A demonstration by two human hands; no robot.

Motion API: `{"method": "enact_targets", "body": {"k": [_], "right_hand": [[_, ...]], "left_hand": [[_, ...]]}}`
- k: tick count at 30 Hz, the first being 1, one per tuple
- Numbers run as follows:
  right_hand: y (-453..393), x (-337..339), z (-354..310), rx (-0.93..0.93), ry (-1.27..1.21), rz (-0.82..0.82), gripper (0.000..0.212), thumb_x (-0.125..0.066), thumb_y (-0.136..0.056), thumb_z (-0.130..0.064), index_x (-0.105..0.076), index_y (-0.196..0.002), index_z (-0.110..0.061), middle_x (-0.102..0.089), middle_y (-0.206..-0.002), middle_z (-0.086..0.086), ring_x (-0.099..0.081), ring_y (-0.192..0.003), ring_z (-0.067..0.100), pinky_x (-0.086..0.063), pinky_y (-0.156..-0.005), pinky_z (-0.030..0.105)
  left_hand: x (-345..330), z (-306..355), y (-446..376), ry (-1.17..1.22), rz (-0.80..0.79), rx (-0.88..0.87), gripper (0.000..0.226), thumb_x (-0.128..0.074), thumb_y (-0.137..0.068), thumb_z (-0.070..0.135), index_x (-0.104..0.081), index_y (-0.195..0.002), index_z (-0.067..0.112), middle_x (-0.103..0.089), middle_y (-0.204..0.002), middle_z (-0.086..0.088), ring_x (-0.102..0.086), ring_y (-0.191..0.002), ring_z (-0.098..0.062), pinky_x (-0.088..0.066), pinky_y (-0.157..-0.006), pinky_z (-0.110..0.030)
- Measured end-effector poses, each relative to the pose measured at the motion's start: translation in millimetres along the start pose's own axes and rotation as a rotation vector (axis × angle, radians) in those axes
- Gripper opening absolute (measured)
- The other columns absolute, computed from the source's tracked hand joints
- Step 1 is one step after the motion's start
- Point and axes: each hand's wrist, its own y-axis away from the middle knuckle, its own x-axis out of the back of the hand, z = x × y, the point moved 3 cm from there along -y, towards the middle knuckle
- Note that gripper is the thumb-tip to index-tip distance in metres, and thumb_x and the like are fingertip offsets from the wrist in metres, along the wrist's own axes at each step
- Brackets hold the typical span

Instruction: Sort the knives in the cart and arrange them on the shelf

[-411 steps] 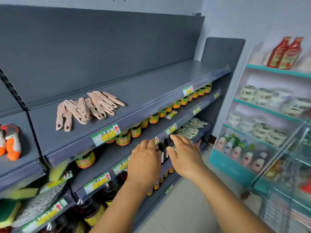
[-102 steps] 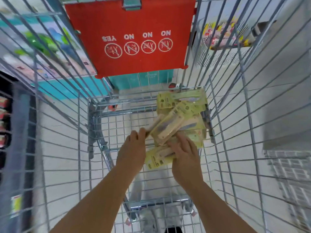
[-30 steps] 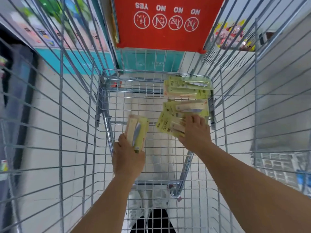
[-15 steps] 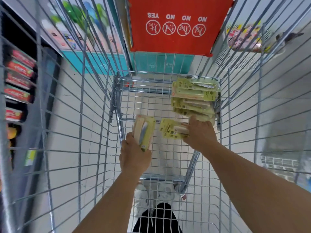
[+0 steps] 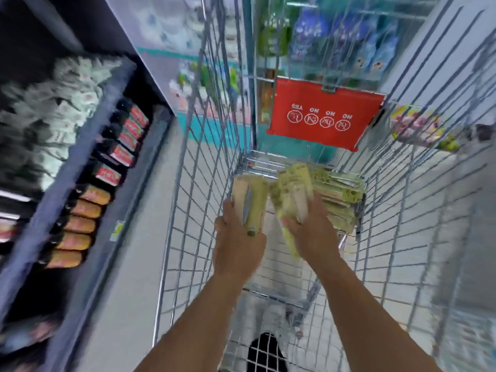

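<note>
my left hand (image 5: 237, 237) grips one packaged knife (image 5: 251, 204) mid-frame inside the cart (image 5: 198, 183), my right hand (image 5: 312, 229) grips another knife pack (image 5: 294, 194), rest of the packs (image 5: 339, 194) piled just right, shelf (image 5: 88, 167) at left.

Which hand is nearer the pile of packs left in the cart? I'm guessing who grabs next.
Right. The right hand, holding a pack, is beside the pile; the left hand is farther left.
</note>
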Motion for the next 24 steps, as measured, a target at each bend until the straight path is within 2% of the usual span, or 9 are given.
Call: {"method": "enact_targets", "body": {"k": [5, 8, 10, 13, 15, 16, 18, 20, 24], "right_hand": [[23, 16, -90, 0.198, -0.125, 0.055, 0.073, -0.073, -0.078, -0.035, -0.028, -0.136, -0.037, -0.058, -0.112, -0.016, -0.062, -0.089, 0.014, -0.050, -0.075, 0.037], [46, 20, -151, 0.315, -0.143, 0.096, 0.085, -0.072, -0.080, -0.035, -0.018, -0.146, -0.035, -0.046, -0.120, -0.023, -0.056, -0.095, 0.012, -0.042, -0.081, 0.030], [62, 17, -188, 0.376, -0.151, 0.113, 0.093, -0.072, -0.081, -0.032, -0.009, -0.150, -0.034, -0.042, -0.131, -0.020, -0.053, -0.106, 0.016, -0.037, -0.084, 0.028], [88, 0, -245, 0.473, -0.166, 0.131, 0.094, -0.072, -0.075, -0.033, -0.013, -0.148, -0.037, -0.043, -0.144, -0.007, -0.052, -0.120, 0.025, -0.041, -0.096, 0.034], [107, -15, -281, 0.511, -0.222, 0.149, 0.091, -0.071, -0.070, -0.037, -0.019, -0.145, -0.043, -0.050, -0.133, -0.006, -0.059, -0.108, 0.028, -0.052, -0.085, 0.044], [119, -24, -299, 0.531, -0.221, 0.160, 0.091, -0.072, -0.072, -0.034, -0.019, -0.146, -0.042, -0.051, -0.128, -0.008, -0.058, -0.103, 0.023, -0.054, -0.078, 0.037], [141, -43, -333, 0.595, -0.179, 0.194, 0.087, -0.073, -0.078, -0.026, -0.022, -0.148, -0.036, -0.052, -0.126, -0.008, -0.053, -0.102, 0.015, -0.043, -0.078, 0.023], [164, -65, -366, 0.649, -0.152, 0.214, 0.084, -0.073, -0.078, -0.027, -0.025, -0.146, -0.036, -0.052, -0.130, -0.005, -0.053, -0.109, 0.017, -0.037, -0.082, 0.024], [202, -115, -428, 0.725, -0.136, 0.167, 0.077, -0.072, -0.078, -0.030, -0.030, -0.142, -0.038, -0.057, -0.120, -0.003, -0.055, -0.107, 0.022, -0.038, -0.078, 0.027]], "left_hand": [[76, 35, 16, 0.127, 0.153, -0.175, 0.072, -0.063, -0.080, 0.031, -0.023, -0.139, 0.035, -0.042, -0.110, -0.003, -0.050, -0.078, -0.015, -0.050, -0.066, -0.034], [134, 42, 21, 0.168, 0.250, -0.245, 0.081, -0.064, -0.082, 0.034, -0.013, -0.146, 0.034, -0.038, -0.115, 0.004, -0.048, -0.085, -0.012, -0.046, -0.070, -0.029], [176, 42, 26, 0.198, 0.263, -0.265, 0.087, -0.062, -0.083, 0.036, -0.005, -0.148, 0.038, -0.030, -0.118, 0.010, -0.049, -0.093, -0.012, -0.051, -0.075, -0.031], [245, 33, 34, 0.252, 0.316, -0.347, 0.092, -0.064, -0.081, 0.030, -0.001, -0.147, 0.045, -0.023, -0.117, 0.017, -0.046, -0.093, -0.007, -0.051, -0.078, -0.029], [292, 21, 37, 0.279, 0.353, -0.396, 0.093, -0.064, -0.081, 0.028, -0.001, -0.147, 0.046, -0.025, -0.119, 0.016, -0.042, -0.098, -0.005, -0.044, -0.078, -0.023], [315, 13, 39, 0.292, 0.368, -0.416, 0.092, -0.064, -0.081, 0.029, -0.001, -0.147, 0.047, -0.027, -0.119, 0.013, -0.042, -0.100, -0.005, -0.043, -0.078, -0.022], [359, -5, 41, 0.314, 0.397, -0.452, 0.090, -0.064, -0.080, 0.034, -0.003, -0.144, 0.052, -0.031, -0.121, 0.009, -0.048, -0.102, -0.012, -0.049, -0.081, -0.030], [401, -25, 45, 0.315, 0.424, -0.461, 0.089, -0.065, -0.081, 0.036, -0.003, -0.142, 0.055, -0.032, -0.124, 0.005, -0.053, -0.103, -0.019, -0.052, -0.083, -0.035], [478, -67, 55, 0.317, 0.523, -0.473, 0.092, -0.067, -0.082, 0.035, -0.003, -0.146, 0.049, -0.032, -0.116, 0.008, -0.047, -0.100, -0.008, -0.035, -0.079, -0.017]]}}
